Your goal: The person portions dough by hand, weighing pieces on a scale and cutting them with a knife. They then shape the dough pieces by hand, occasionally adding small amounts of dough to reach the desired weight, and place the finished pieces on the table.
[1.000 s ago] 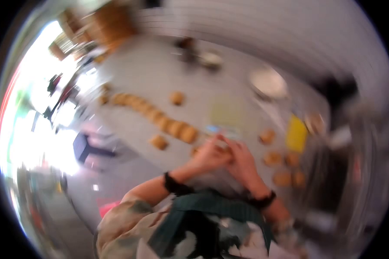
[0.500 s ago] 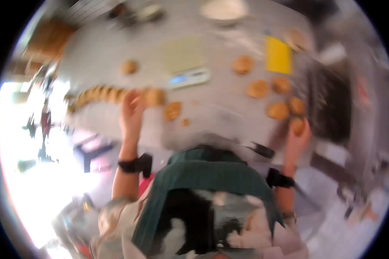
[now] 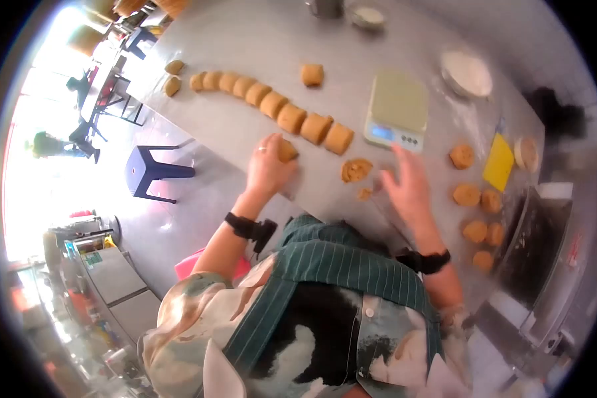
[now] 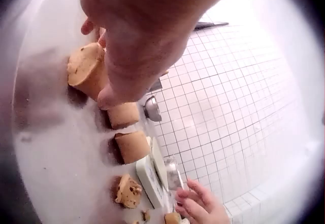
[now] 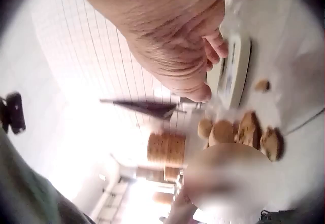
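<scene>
My left hand (image 3: 270, 167) grips a thick piece of tan dough (image 4: 85, 69), thumb and fingers on its sides, beside the front of the dough row (image 3: 272, 105). My right hand (image 3: 410, 189) is held out over the table with its fingers spread and nothing in them. In the head view its fingertips overlap the near edge of a pale green digital scale (image 3: 399, 105). A rough, broken-surfaced dough lump (image 3: 356, 170) lies between the two hands. Near it sits a small dough scrap (image 3: 364, 194).
Several dough rounds (image 3: 467, 194) lie to the right, near a yellow scraper (image 3: 499, 162) and a dark recessed tray (image 3: 536, 232). A bowl of white powder (image 3: 467, 74) stands farther back. One dough piece (image 3: 312, 75) sits apart behind the row. A blue stool (image 3: 154, 172) stands left of the table.
My hands were together at first, then parted, the right reaching the rounds with a dough piece. It has since let go and come back toward the scale; the left now grips a dough piece.
</scene>
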### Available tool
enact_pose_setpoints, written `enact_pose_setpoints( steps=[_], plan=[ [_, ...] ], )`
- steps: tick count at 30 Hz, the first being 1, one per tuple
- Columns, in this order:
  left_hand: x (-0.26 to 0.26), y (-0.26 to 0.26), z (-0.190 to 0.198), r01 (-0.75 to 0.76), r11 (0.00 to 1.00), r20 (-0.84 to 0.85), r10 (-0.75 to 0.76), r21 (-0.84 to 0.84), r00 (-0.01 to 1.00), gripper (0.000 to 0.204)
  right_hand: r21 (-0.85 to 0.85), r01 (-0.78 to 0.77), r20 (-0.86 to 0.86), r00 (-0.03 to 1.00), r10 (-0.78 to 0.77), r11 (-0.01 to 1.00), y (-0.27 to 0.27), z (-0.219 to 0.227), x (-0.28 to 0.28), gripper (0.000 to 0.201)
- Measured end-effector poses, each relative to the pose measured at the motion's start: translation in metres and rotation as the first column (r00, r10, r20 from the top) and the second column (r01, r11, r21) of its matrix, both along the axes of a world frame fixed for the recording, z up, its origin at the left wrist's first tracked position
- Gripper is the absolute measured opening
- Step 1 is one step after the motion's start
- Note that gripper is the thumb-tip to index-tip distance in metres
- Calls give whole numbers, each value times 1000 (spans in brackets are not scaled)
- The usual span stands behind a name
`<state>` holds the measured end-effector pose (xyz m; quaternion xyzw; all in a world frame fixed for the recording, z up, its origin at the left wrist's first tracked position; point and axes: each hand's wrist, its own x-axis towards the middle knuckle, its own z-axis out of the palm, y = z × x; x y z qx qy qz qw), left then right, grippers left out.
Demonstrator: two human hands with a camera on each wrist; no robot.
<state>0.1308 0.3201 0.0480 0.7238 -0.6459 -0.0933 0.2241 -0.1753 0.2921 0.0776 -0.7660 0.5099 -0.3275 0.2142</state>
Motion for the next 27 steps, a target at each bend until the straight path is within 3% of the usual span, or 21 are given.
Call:
enact_pose_setpoints(
  steps=[1, 3, 5, 6, 8, 9, 10, 11, 14, 16, 17, 19, 21, 22, 24, 26, 27],
  plan=[
    [2, -4, -5, -29, 997, 22, 28, 69, 999, 70, -58, -126, 0, 992, 126, 990, -10, -8, 25, 55],
    [3, -11, -8, -18, 999, 64, 15, 44, 998, 65, -77, -187, -25, 982, 186, 979, -25, -14, 64, 59],
    [2, -19, -5, -46, 950, 94, 18, 309, 995, 46, -4, -214, -118, 970, 212, 977, -40, -15, 98, 65],
    [5, -21, -31, -29, 963, 208, -29, 269, 978, 29, 45, -212, -179, 960, 216, 976, -45, -16, 109, 66],
    [1, -12, -20, 134, 964, 498, -235, 230, 834, 19, 74, -232, -175, 954, 242, 970, -45, -24, 120, 66],
    [3, -7, -25, 207, 961, 527, -274, 183, 804, 16, 113, -203, -222, 949, 224, 973, -44, -26, 123, 66],
    [4, -5, -38, 233, 971, 429, -237, 62, 872, 15, 101, -175, -234, 953, 194, 979, -44, -35, 122, 64],
    [9, -1, -36, 348, 936, 270, -320, -61, 908, 23, 110, -158, -271, 945, 183, 981, -39, -35, 120, 62],
    [19, 13, -30, 418, 893, 233, -376, -166, 897, 33, -40, -267, -391, 891, 231, 963, -26, -50, 109, 60],
    [27, 13, -32, 405, 894, -9, -414, -193, 910, 41, -118, -279, -311, 922, 232, 953, -22, -46, 107, 61],
    [29, 13, -31, 396, 897, 1, -404, -198, 915, 41, -128, -289, -307, 921, 239, 949, -24, -44, 108, 61],
    [31, 10, -26, 209, 978, -133, -206, 9, 969, 53, 37, -137, -219, 965, 142, 990, -29, -39, 111, 64],
    [32, 5, -29, 235, 969, -135, -224, 79, 965, 56, 56, -115, -220, 968, 124, 992, -35, -36, 111, 69],
    [34, 3, -30, 259, 954, -141, -238, 154, 961, 58, 117, -175, -253, 947, 199, 978, -39, -38, 109, 69],
    [37, 4, -29, 273, 958, -170, -255, 86, 952, 55, 169, -231, -278, 921, 271, 958, -45, -42, 100, 68],
    [39, 6, -8, 249, 969, -270, -237, 7, 933, 49, 123, -163, -60, 983, 171, 979, -51, -46, 86, 63],
    [42, 4, -3, 249, 969, -266, -239, 4, 934, 49, 117, -163, -57, 984, 171, 980, -62, -54, 78, 63]
  ],
)
